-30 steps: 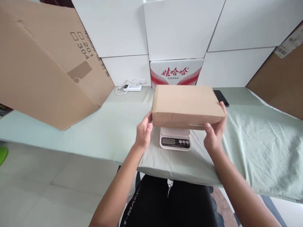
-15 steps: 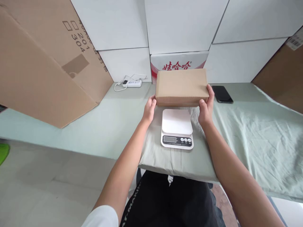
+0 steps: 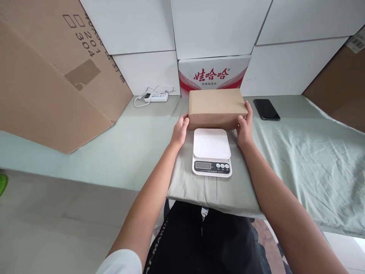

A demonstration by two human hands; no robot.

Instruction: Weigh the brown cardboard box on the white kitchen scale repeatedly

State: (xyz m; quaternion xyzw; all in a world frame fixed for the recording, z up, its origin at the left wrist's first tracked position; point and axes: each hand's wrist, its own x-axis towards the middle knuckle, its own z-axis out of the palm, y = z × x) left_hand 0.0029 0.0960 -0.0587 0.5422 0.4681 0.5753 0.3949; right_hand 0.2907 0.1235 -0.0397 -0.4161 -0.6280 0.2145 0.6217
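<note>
A closed brown cardboard box (image 3: 216, 103) is gripped at its two ends, just behind the kitchen scale. My left hand (image 3: 180, 129) holds the left end, thumb at the near corner. On the right end, my right hand (image 3: 245, 123) has its fingers round the side and its thumb at the front. The box appears to rest on the cloth, its underside hidden. In front of it lies a white digital kitchen scale (image 3: 211, 144) with a bare platform; its display looks blank.
Behind stands a white carton with red lettering (image 3: 211, 72) among white boxes. A black phone (image 3: 267, 109) lies to the right, a white power strip with a cord (image 3: 156, 97) to the left. Large cardboard panels (image 3: 57, 83) flank the cloth-covered table (image 3: 137, 152).
Both hands have lowered the cardboard box behind the scale, so more of the red-lettered carton shows. The camera view has shifted slightly.
</note>
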